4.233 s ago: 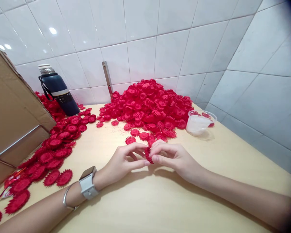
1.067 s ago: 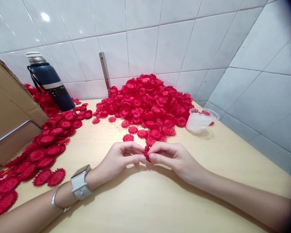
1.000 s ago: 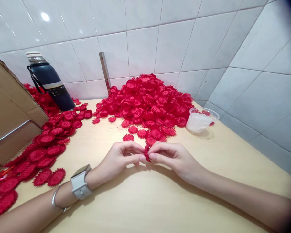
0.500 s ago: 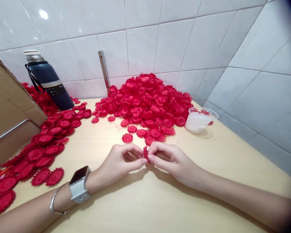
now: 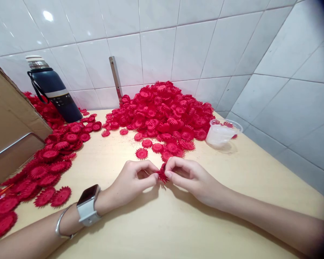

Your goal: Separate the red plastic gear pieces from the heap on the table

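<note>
Between my fingertips, just above the table, is a small red fringed flower piece [image 5: 162, 174]. My left hand [image 5: 140, 176] pinches its left edge between thumb and forefinger. From the other side, my right hand [image 5: 187, 178] grips it with thumb and fingers, covering part of it. A watch [image 5: 88, 205] and a thin bangle are on my left wrist. Beyond my hands rises a big heap of red fringed flower pieces [image 5: 162, 111], with a loose one [image 5: 142, 153] lying apart in front.
At the left, thicker red flowers [image 5: 50, 167] spread beside a cardboard box [image 5: 13, 118]. A dark blue bottle [image 5: 56, 90] stands behind them. A clear plastic cup [image 5: 223, 135] of whitish stuff sits right of the heap. A metal strip [image 5: 115, 79] leans on the tiled wall.
The flower piece has turned between my fingers, so more of its fringe shows. My left fingertips have shifted slightly left; the right hand has barely moved.
</note>
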`<state>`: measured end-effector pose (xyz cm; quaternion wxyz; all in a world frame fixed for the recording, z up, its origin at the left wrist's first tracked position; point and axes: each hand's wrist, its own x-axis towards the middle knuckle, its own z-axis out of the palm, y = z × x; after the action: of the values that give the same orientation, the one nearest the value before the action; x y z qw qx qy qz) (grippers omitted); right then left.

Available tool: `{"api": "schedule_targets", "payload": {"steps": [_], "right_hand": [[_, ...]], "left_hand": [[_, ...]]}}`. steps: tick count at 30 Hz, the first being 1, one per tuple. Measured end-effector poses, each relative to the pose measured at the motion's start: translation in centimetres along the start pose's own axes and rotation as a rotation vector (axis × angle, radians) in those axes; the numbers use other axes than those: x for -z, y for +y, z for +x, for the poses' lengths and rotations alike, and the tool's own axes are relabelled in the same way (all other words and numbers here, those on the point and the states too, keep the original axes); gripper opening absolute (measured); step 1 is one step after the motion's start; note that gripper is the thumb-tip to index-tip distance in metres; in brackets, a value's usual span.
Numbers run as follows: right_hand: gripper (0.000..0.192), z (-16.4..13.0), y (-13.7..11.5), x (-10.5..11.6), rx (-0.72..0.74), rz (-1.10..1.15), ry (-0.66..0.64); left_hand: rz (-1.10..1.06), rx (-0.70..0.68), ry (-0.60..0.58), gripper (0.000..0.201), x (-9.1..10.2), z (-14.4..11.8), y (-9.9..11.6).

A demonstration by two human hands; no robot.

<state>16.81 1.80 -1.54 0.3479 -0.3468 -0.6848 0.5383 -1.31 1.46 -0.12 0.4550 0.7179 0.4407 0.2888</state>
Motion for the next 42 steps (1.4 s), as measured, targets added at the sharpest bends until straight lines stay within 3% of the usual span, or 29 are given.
{"api": "schedule_targets", "payload": {"steps": [8,11,14,20,34,40,42], "right_hand": [[0.012,-0.1,-0.4,0.0,-0.02,0.12,0.062],[0.013,0.0,-0.2,0.1,-0.028,0.125,0.142],[0.015,0.3,0.4,0.4,-0.068,0.167,0.224],[0.013,0.3,1.4,0.7,-0.114,0.33,0.265],[0.013,0.3,1.5,0.5,-0.125,0.307,0.32],[0.014,0.6,1.2,1.0,-0.139,0.275,0.445],[0.014,0.5,0.8,0.9,-0.115,0.198,0.411]], "left_hand": [[0.054,0.074,0.148,0.012,0.3,0.4,-0.7],[0.113,0.068,0.189,0.012,0.2,0.3,-0.6],[0.138,0.058,0.207,0.011,0.1,0.1,-0.5],[0.16,0.074,0.243,0.008,-0.1,0.1,-0.7],[0.268,0.056,0.257,0.018,-0.3,-0.1,-0.5],[0.196,0.063,0.319,0.019,0.4,-0.1,-0.8],[0.2,0.072,0.309,0.018,0.4,0.0,-0.8]]}}
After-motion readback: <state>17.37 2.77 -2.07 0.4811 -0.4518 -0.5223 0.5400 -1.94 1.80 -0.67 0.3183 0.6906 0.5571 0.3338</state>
